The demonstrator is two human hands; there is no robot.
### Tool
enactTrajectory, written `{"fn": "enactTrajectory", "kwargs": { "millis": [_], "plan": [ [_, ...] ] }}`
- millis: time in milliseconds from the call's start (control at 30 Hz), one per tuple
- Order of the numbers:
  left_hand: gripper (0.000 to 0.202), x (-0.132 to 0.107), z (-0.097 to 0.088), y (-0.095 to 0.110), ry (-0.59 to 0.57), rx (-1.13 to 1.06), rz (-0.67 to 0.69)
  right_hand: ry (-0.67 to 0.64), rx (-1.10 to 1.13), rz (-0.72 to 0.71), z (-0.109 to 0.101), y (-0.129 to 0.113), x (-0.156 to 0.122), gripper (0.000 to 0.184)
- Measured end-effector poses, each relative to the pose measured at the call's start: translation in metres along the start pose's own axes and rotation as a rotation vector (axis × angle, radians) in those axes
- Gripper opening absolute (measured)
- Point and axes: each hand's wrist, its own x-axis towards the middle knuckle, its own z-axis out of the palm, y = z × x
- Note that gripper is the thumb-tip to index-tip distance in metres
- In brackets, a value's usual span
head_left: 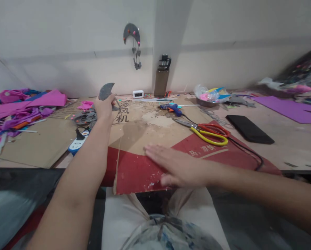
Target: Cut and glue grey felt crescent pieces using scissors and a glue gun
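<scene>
- Your lap (134,215), in pale cloth, lay closest, with both bare forearms reaching out over it to the desk (291,149).
- Most of the desk in front of you was covered by a tan and red cardboard sheet (137,133), spotted with dried white marks.
- A heap of pink and purple scraps (22,107) sat at the far left, and a flat purple sheet (288,107) at the far right.
- Your right hand (178,166) rested palm down on the red part of the cardboard, fingers straight and gripping nothing.
- Your left hand (104,107) was raised near the back of the desk, fingers closed round a grey curved piece (106,91) that stood upright above your fist.
- A black phone (249,129) lay right of the cardboard, just beside the scissors (210,133) with red and yellow handles.
- A brown bottle (162,78) stood against the wall.
- A white and blue power strip (78,140) lay just left of your left forearm.
- A blue glue gun (172,108) lay behind the scissors.
- A small white clock (138,93) stood left of the bottle.
</scene>
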Motion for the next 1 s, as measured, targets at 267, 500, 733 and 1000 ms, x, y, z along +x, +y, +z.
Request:
{"fn": "enactTrajectory", "kwargs": {
  "millis": [267,500,733,1000],
  "plan": [
    [0.026,0.001,0.002,0.002,-0.055,0.032,0.010,-0.028,0.398,-0.377,-0.006,-0.043,0.017,0.065],
    [0.028,0.000,0.000,0.003,-0.039,0.129,0.014,0.099,-0.140,0.026,-0.025,0.034,0.118,0.072],
    [0.019,0.000,0.002,-0.006,-0.075,0.171,-0.003,-0.069,-0.071,-0.397,0.017,-0.018,0.093,0.080],
    [0.016,0.006,0.012,-0.010,-0.047,0.168,-0.010,-0.117,0.347,-0.334,-0.020,-0.032,0.027,0.047]
  ]
}}
